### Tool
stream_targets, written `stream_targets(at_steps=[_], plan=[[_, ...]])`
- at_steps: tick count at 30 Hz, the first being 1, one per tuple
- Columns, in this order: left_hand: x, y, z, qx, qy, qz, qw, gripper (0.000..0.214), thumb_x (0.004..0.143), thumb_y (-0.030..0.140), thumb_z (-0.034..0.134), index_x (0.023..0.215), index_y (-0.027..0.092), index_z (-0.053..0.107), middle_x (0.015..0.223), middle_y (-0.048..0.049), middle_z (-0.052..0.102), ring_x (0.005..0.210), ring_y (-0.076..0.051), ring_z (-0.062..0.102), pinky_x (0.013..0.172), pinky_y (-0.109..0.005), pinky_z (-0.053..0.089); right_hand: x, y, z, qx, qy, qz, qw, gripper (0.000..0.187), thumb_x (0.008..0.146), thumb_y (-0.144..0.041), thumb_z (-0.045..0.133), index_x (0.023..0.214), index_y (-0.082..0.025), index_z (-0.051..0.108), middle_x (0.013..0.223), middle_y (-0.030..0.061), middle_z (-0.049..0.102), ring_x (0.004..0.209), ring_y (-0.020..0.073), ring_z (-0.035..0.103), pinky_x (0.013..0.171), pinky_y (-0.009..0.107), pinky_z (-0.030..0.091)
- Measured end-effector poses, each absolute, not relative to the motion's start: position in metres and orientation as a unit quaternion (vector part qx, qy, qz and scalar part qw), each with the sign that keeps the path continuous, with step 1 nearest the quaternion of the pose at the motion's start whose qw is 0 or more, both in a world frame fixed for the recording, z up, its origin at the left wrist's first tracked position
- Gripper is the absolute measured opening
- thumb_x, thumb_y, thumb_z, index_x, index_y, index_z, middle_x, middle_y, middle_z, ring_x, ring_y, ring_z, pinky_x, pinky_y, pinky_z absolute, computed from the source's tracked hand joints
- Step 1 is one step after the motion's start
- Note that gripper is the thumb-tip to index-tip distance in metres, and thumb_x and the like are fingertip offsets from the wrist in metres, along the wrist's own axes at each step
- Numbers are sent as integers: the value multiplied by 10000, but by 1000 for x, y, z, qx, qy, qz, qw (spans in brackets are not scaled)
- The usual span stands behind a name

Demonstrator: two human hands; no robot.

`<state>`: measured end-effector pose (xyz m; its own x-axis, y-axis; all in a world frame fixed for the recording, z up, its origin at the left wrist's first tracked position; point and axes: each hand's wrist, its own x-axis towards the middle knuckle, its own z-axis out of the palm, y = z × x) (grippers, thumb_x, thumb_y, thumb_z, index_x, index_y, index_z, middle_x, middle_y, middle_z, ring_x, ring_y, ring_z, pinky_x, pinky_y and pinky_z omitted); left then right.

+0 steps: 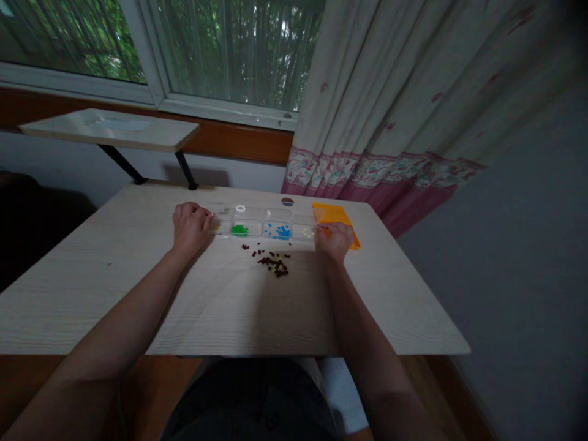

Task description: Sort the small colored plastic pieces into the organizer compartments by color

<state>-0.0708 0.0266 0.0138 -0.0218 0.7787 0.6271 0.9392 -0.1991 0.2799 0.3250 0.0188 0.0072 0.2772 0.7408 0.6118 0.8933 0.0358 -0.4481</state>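
Note:
A clear plastic compartment box [263, 222] lies across the desk between my hands. My left hand [190, 228] has its fingers closed on the left end of the box, next to a few yellow bits. My right hand [336, 240] grips the opposite end. Small green pieces [239, 230] fill part of one front compartment, and blue pieces [283, 232] lie in the one to its right. Pale yellow pieces [308, 233] are in the rightmost compartment. In front of the box, dark brown and cream pieces [275, 264] lie in a loose pile.
An orange sheet or tray [331, 212] lies partly behind my right hand. Behind the box is a round dark desk fitting [287, 201]. A raised shelf [110, 130] on black legs stands at the back left. A long curtain [367, 159] hangs behind the desk [220, 306].

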Motion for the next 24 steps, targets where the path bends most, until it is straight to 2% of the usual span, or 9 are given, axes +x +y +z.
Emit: stream_targets(at_steps=[24], plan=[[-69, 23, 17, -688, -617, -362, 125, 279, 919, 368, 454, 951, 172, 649, 1014, -129, 502, 1063, -312, 428, 949, -493, 356, 326, 21, 5, -681, -598, -88, 413, 255, 834, -342, 555, 921, -219, 760, 951, 87, 659, 1004, 267, 469, 913, 427, 310]])
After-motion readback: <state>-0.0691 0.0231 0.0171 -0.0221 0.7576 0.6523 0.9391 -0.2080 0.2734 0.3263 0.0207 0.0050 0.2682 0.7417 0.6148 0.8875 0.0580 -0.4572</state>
